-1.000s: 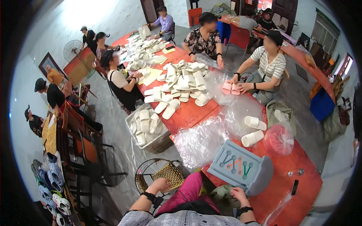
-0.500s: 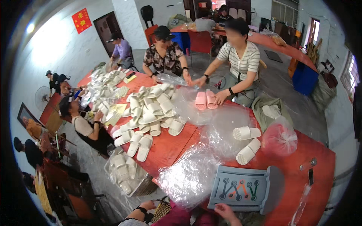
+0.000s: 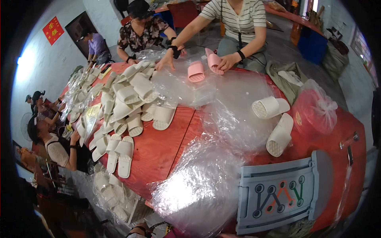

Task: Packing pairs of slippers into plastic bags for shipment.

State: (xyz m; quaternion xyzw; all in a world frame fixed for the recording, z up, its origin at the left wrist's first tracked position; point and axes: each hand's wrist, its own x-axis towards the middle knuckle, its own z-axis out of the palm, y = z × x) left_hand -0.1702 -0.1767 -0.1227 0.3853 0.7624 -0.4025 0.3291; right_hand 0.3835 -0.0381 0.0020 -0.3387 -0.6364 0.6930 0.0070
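At the bottom edge, my left hand (image 3: 139,231) shows only in part beside a dark wrist strap; its fingers are cut off. Of my right hand (image 3: 229,235) just a sliver appears at the lower rim, below the clear plastic sheeting (image 3: 210,174), and its fingers are hidden. The sheeting spreads crumpled across the red table (image 3: 154,158). Right of it stands a grey-blue moulded plastic panel (image 3: 248,190) with coloured circles and lines. Two cream slippers (image 3: 280,135) lie beyond that panel. A pair of pink slippers (image 3: 196,71) is farther off, one tilted up in a co-worker's hand.
Cream slippers (image 3: 129,93) are heaped at the left middle, and more fill a container (image 3: 137,212) below the table edge. A clear bag with red contents (image 3: 313,111) stands at the right by a green sack (image 3: 291,93). Several people sit around the table.
The view has shifted closer to the table, and my hands have sunk toward the lower rim. Across the table, the co-worker has parted the pink slippers, tilting one, and reached toward the cream heap.
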